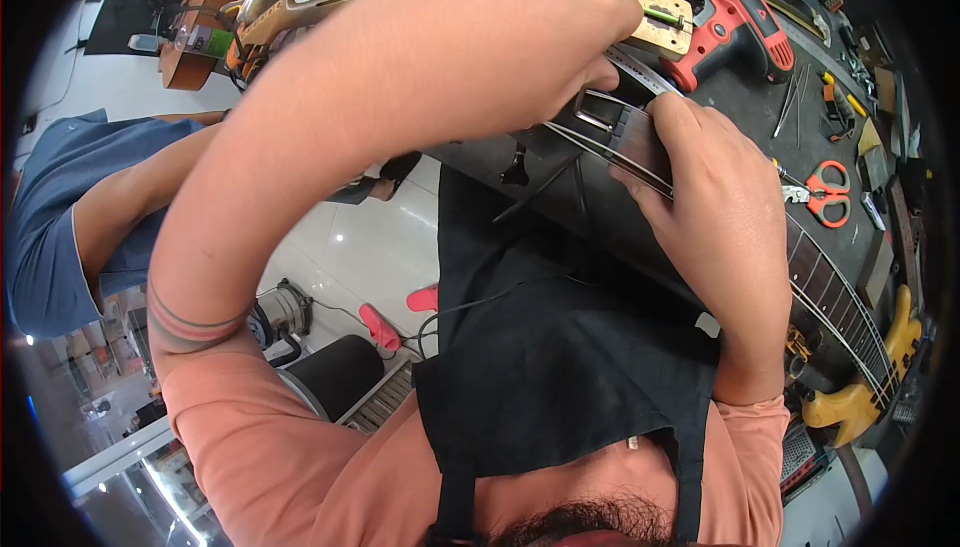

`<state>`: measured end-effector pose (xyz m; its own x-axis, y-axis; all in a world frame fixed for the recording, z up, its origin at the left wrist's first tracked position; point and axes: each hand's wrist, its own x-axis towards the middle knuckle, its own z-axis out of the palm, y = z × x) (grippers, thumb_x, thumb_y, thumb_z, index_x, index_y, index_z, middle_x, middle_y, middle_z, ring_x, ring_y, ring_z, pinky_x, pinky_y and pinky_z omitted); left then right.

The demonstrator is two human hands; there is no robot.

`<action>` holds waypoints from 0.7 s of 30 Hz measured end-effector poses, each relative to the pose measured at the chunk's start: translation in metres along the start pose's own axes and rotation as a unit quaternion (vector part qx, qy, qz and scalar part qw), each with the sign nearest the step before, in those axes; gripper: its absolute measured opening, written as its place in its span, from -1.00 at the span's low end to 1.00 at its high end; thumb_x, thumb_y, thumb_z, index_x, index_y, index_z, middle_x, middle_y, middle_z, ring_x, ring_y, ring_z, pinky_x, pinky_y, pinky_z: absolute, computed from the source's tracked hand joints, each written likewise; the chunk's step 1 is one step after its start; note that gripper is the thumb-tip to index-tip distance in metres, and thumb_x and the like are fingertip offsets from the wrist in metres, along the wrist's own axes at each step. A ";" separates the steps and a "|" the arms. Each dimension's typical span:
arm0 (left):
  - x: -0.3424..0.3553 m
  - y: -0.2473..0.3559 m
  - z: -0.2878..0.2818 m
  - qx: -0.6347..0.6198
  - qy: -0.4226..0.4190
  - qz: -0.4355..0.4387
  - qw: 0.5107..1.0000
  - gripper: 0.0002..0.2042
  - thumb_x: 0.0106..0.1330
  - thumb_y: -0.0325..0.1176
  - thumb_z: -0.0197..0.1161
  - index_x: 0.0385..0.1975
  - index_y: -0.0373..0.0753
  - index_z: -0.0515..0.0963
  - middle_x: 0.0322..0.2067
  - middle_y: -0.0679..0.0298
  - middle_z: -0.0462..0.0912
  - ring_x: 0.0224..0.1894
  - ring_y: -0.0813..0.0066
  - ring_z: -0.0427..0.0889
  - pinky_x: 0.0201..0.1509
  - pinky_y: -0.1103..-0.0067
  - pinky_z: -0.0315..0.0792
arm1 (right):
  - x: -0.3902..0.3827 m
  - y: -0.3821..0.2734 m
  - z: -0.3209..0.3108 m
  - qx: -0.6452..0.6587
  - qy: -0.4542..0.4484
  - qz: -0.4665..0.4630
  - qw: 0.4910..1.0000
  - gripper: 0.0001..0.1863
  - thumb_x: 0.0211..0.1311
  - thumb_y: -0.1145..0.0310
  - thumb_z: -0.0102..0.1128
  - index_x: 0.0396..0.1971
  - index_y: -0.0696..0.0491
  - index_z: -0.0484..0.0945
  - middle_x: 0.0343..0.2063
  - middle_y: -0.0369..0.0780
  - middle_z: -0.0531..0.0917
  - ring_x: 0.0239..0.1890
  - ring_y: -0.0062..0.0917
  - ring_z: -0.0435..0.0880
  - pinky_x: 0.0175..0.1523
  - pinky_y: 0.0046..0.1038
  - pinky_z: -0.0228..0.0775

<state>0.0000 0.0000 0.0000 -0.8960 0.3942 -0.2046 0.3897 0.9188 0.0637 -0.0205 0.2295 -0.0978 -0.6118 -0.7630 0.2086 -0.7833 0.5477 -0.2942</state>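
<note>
My left hand (570, 32) reaches across from the left to the bass guitar's headstock end, its fingers curled; what they grip is hidden. Just beside it lies a cream wooden piece (672, 39) with a green cylinder on it. My right hand (720, 182) grips the dark bass neck (645, 147), thumb and fingers around it near a small rectangular metal frame (595, 112) under or beside the strings. The fretboard (830, 287) runs down right to a yellow wooden body (835, 409).
The dark bench (815, 127) holds a red-black drill (735, 27), orange-handled scissors (830, 192) and assorted tools. Other instruments (200, 17) stand upper left. A co-worker in blue (70, 227) is at the left. A shop vacuum (290, 307) and pink slippers (380, 327) are on the floor.
</note>
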 end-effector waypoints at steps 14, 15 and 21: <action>-0.004 -0.027 0.022 -0.010 0.110 0.202 0.973 -0.85 0.30 -0.36 0.40 -0.37 -0.33 0.66 -0.28 0.07 0.76 -0.13 -0.02 0.78 0.04 0.21 0.65 | 0.019 -0.003 0.007 0.063 -0.064 0.022 0.996 -0.58 0.18 0.54 0.46 0.03 0.12 0.55 -0.27 0.05 0.75 -0.09 0.13 0.77 -0.01 0.06 0.60; -0.005 -0.026 0.029 0.005 0.130 0.208 0.969 -0.85 0.20 -0.34 0.37 -0.40 -0.29 0.62 -0.31 0.13 0.72 -0.14 0.04 0.75 -0.01 0.23 0.63 | 0.018 -0.002 0.008 0.067 -0.065 0.025 0.995 -0.59 0.18 0.54 0.46 0.02 0.13 0.55 -0.27 0.06 0.75 -0.09 0.14 0.77 -0.02 0.06 0.60; -0.040 -0.003 0.057 0.177 0.245 0.230 0.925 -0.79 -0.18 -0.25 0.27 -0.54 -0.13 0.46 -0.44 0.35 0.49 -0.30 0.37 0.60 -0.26 0.41 0.49 | 0.019 -0.001 0.006 0.090 -0.053 0.010 0.994 -0.60 0.18 0.53 0.47 -0.01 0.12 0.53 -0.29 0.07 0.73 -0.12 0.16 0.75 -0.05 0.08 0.57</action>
<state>0.0465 -0.0201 -0.0481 -0.5732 0.7846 0.2365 0.7214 0.6200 -0.3084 -0.0302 0.2126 -0.0990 -0.6044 -0.7899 0.1042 -0.7329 0.4999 -0.4614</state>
